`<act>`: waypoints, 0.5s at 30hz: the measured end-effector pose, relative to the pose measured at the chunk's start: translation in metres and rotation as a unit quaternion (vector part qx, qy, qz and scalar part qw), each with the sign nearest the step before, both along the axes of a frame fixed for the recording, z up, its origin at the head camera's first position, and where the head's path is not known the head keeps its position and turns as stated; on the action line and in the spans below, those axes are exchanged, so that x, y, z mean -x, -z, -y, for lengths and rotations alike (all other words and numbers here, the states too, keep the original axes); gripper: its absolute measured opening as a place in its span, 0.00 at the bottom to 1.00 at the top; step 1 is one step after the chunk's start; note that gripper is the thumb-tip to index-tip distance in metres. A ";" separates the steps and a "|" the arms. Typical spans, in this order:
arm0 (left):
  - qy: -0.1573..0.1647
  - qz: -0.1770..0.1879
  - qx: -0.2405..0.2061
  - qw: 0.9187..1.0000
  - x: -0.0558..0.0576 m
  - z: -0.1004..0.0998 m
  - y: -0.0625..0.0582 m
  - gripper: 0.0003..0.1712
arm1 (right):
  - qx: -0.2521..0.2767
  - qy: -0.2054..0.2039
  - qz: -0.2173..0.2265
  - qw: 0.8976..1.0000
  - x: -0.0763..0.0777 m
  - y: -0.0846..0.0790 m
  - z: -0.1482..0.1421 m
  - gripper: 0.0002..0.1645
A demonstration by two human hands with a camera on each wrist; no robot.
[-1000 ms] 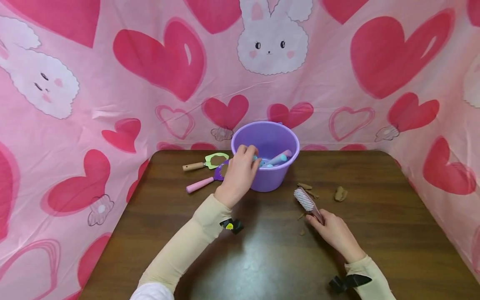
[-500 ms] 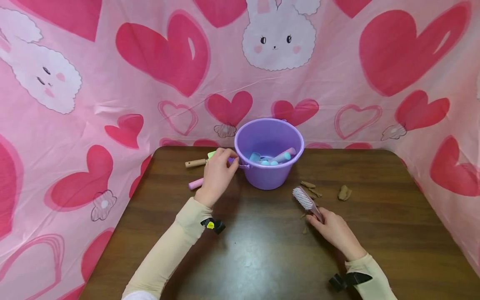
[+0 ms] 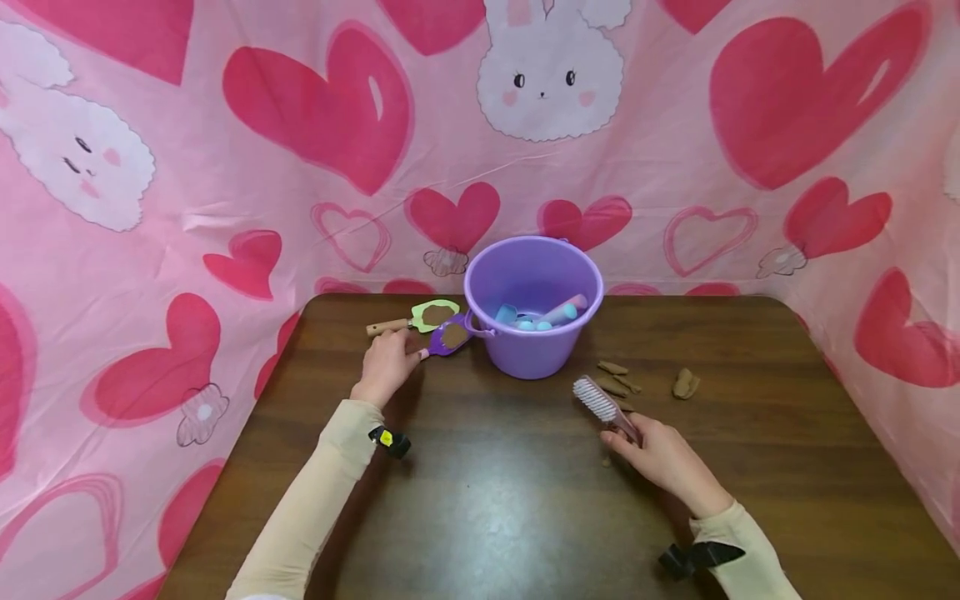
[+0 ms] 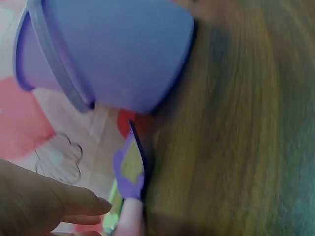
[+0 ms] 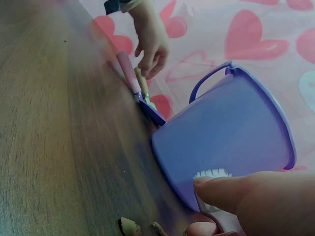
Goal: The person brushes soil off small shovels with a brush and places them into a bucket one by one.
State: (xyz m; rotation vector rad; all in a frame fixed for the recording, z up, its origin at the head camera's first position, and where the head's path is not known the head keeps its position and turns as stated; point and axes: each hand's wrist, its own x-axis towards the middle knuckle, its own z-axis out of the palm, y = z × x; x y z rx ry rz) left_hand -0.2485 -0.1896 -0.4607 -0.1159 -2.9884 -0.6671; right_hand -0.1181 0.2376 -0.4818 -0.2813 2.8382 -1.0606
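My left hand [image 3: 385, 365] hovers at the pink handle of a small purple shovel [image 3: 452, 335], fingers relaxed and apart from the handle in the left wrist view [image 4: 49, 201]. Brown clay-like material sticks to the purple blade. Just behind lies a green shovel [image 3: 417, 317] with a wooden handle, also brown on its blade. In my right hand [image 3: 670, 461] is a scrubbing brush [image 3: 600, 402], gripped by its pinkish handle with the white bristles facing up. The right wrist view shows my thumb along the brush, whose bristles [image 5: 214, 173] overlap the bucket.
A purple bucket [image 3: 534, 354] stands at the table's back, holding several tools with blue and pink handles [image 3: 562, 312]. Brown flakes [image 3: 613, 367] and a larger brown lump [image 3: 686, 384] lie on the table [image 3: 487, 500] near the brush. A patterned pink cloth [image 3: 300, 167] hangs behind.
My left hand has moved from above the bucket's rim leftward and down to the shovel handles, its fingers out of the bucket. My right hand still holds the brush, shifted slightly left.
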 end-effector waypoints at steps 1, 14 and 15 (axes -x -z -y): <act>-0.003 0.005 0.006 1.000 0.000 0.003 0.003 0.18 | 0.000 -0.001 -0.001 1.000 0.000 0.000 0.001 0.24; -0.007 0.043 0.045 0.998 -0.002 0.010 0.022 0.09 | -0.023 0.027 0.044 0.998 -0.002 -0.015 0.006 0.24; -0.004 0.044 0.049 0.998 -0.002 0.010 0.022 0.09 | -0.024 0.029 0.044 0.998 -0.002 -0.014 0.006 0.25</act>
